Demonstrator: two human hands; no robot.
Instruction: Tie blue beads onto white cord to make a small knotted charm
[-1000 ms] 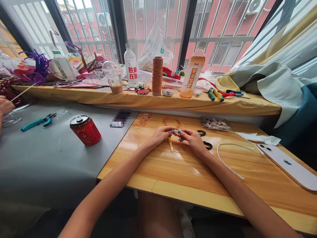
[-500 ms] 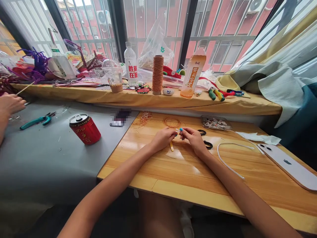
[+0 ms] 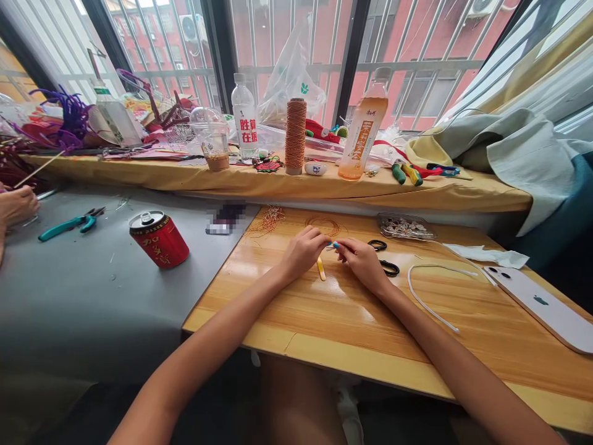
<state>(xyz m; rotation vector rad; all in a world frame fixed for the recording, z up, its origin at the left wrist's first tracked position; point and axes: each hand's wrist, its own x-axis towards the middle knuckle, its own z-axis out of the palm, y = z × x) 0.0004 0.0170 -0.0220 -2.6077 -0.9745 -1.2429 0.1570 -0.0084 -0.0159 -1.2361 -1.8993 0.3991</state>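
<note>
My left hand point(image 3: 306, 250) and my right hand point(image 3: 364, 262) meet above the wooden board, thumbs and fingertips pinched together. Between them shows a tiny pale, thin piece, too small to name. A slim yellow stick point(image 3: 321, 269) points down just below my left fingers; its upper end is hidden. Behind my fingers lies a loose coil of orange thread point(image 3: 323, 222). Black scissor handles point(image 3: 390, 268) show beside my right hand, which hides the blades. Farther right, a white cord point(image 3: 411, 289) curves over the board.
A red can point(image 3: 160, 240) and teal pliers point(image 3: 69, 227) stand on the grey table at left, near another person's hand point(image 3: 18, 205). A clear box of small pieces point(image 3: 406, 227), a tissue point(image 3: 486, 254) and a phone point(image 3: 542, 303) line the right. A thread spool point(image 3: 295, 136) stands on the sill.
My left hand has rolled slightly, its knuckles higher and now partly over the thread coil. My fingertips stay close together. At far left the other person's hand has drawn back leftward.
</note>
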